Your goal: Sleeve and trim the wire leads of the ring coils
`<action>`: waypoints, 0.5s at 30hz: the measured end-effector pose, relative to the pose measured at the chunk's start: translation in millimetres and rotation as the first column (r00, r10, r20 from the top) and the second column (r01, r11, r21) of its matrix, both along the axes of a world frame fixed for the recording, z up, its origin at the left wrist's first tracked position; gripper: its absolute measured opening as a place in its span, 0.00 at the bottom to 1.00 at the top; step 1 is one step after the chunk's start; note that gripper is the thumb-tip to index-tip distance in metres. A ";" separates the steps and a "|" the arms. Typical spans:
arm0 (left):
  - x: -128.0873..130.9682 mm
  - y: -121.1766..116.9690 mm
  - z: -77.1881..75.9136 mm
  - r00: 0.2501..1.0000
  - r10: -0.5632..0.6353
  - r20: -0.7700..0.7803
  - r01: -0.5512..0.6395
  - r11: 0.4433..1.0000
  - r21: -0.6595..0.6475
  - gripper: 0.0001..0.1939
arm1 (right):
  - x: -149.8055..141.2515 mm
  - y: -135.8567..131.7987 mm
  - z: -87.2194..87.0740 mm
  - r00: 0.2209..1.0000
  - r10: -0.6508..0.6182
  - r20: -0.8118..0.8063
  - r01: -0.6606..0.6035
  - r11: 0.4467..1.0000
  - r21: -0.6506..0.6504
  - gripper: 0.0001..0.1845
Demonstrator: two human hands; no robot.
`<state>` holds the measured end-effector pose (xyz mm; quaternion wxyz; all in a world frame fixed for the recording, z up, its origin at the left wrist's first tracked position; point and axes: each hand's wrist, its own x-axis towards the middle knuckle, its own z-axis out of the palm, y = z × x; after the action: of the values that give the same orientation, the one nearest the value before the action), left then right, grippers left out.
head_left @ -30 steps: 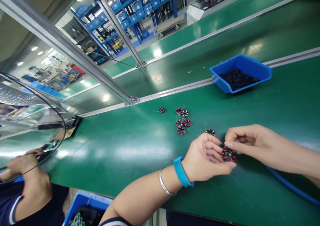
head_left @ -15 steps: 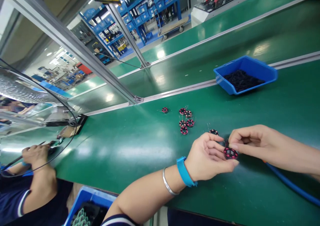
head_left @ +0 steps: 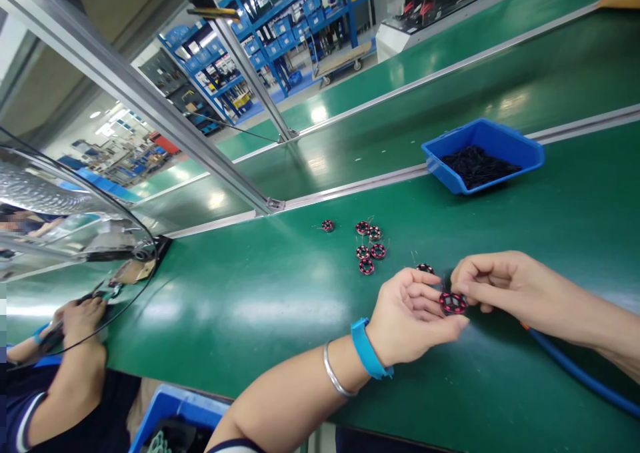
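Observation:
A small round coil ring (head_left: 453, 303), black with pink windings, is pinched between both my hands just above the green bench (head_left: 280, 306). My left hand (head_left: 413, 323) cups it from below with curled fingers. My right hand (head_left: 493, 281) grips its upper right edge with thumb and fingertips. One more ring (head_left: 425, 267) lies on the bench right behind my left fingers. A cluster of several rings (head_left: 369, 247) lies farther back, with a single ring (head_left: 327, 225) to its left.
A blue tray (head_left: 530, 151) of small black parts stands at the back right. A blue hose (head_left: 575, 369) runs under my right forearm. A co-worker's hand (head_left: 83, 319) works at the far left. A blue bin (head_left: 175, 416) sits below the bench edge.
Both hands stayed together on the ring, turning it slightly and shifting a little upward. The co-worker's hand at the left moved a bit.

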<state>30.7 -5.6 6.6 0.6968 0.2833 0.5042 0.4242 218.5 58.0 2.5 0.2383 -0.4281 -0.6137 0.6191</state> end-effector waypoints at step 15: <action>-12.9 -16.7 -5.8 0.797 -0.075 -0.600 0.371 0.843 0.388 0.15 | 10.0 8.1 3.0 0.961 -0.218 0.171 0.129 0.898 0.421 0.31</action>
<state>17.7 -22.3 0.8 0.4686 0.6208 0.5246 0.3462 228.6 66.1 5.5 0.3091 -0.4866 -0.7098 0.4048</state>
